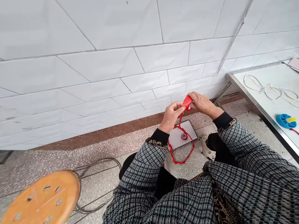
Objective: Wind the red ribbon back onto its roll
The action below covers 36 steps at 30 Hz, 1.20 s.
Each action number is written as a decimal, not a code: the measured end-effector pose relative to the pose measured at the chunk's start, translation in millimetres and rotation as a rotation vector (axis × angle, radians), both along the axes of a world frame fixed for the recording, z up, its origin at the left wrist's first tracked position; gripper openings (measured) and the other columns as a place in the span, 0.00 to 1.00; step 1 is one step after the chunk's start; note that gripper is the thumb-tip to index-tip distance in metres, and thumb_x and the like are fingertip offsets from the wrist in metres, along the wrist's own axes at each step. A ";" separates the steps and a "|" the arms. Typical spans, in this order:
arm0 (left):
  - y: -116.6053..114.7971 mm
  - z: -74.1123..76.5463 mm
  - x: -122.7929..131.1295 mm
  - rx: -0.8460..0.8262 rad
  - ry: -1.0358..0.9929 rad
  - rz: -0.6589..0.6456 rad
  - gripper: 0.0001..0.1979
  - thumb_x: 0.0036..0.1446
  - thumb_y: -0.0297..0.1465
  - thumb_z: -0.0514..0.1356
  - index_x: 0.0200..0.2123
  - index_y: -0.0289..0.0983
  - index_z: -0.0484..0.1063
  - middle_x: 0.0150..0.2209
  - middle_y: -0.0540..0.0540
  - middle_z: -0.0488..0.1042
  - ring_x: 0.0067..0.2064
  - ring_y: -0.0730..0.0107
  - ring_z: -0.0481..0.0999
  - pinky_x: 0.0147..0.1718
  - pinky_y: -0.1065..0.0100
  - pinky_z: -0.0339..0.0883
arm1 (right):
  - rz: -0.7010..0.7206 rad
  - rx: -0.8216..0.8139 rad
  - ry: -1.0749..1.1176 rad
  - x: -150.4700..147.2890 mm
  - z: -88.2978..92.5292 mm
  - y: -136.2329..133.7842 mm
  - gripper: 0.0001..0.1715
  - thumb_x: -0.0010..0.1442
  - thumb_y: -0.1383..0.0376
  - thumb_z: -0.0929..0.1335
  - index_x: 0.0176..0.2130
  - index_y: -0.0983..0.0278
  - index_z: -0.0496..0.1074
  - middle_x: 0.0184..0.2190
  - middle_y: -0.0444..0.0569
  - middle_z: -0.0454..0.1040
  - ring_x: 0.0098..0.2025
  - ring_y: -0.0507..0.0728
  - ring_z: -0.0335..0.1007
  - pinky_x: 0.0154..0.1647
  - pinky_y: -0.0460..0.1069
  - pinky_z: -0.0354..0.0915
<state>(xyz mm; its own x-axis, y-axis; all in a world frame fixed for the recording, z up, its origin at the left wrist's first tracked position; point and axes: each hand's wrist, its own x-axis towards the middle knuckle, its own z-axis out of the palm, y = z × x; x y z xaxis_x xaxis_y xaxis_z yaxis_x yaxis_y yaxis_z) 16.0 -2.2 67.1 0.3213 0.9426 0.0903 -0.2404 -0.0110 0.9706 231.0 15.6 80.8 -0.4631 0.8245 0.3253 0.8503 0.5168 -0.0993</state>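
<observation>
Both of my hands are raised together in front of the wall. My left hand pinches a strip of red tape between thumb and fingers. Against it, my right hand grips the roll of red tape; its fingertips are partly hidden behind the roll. A red tape-wrapped cord hangs from under my hands and loops down towards the floor. Below lies a white panel with a dark edge, and a second small red tape roll rests on it.
An orange round stool with a wire frame stands at the lower left. To the right is a white table with a metal edge, holding a pale cable and a blue spool with a yellow part. A white tiled wall rises ahead.
</observation>
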 end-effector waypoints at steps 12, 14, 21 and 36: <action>5.9 -2.0 -20.6 -0.044 -0.064 0.049 0.28 0.52 0.53 0.76 0.20 0.38 0.71 0.20 0.54 0.60 0.27 0.75 0.63 0.38 0.67 0.71 | 0.071 0.012 0.119 -7.6 -20.6 25.7 0.29 0.64 0.72 0.65 0.63 0.69 0.67 0.55 0.68 0.78 0.52 0.69 0.79 0.54 0.62 0.77; 6.0 -4.2 -22.2 -0.063 -0.093 0.036 0.28 0.51 0.54 0.76 0.21 0.38 0.73 0.19 0.54 0.59 0.25 0.76 0.62 0.37 0.66 0.72 | 0.056 0.004 0.145 -3.0 -26.2 28.6 0.29 0.64 0.71 0.65 0.63 0.69 0.68 0.54 0.68 0.79 0.51 0.69 0.79 0.54 0.62 0.77; 1.0 -5.2 -19.4 -0.089 -0.127 0.014 0.26 0.50 0.52 0.78 0.22 0.37 0.77 0.17 0.57 0.55 0.22 0.78 0.56 0.35 0.66 0.70 | -0.052 -0.091 0.339 7.4 -35.6 33.6 0.35 0.61 0.68 0.66 0.65 0.73 0.71 0.56 0.71 0.80 0.54 0.72 0.79 0.58 0.64 0.74; -9.2 -10.3 2.4 -0.072 -0.100 0.056 0.24 0.54 0.53 0.74 0.28 0.36 0.84 0.19 0.53 0.65 0.24 0.77 0.57 0.35 0.65 0.66 | -0.117 -0.688 1.148 -17.3 -8.1 15.4 0.08 0.59 0.65 0.70 0.40 0.65 0.75 0.31 0.49 0.81 0.32 0.57 0.76 0.33 0.49 0.75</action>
<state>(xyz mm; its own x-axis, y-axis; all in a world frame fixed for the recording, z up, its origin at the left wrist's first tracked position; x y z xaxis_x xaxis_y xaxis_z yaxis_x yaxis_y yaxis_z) 18.4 -11.5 56.8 0.2606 0.9641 0.0504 -0.3371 0.0420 0.9405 213.7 31.0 72.7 -0.1260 0.9919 -0.0146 0.1469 0.0041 -0.9891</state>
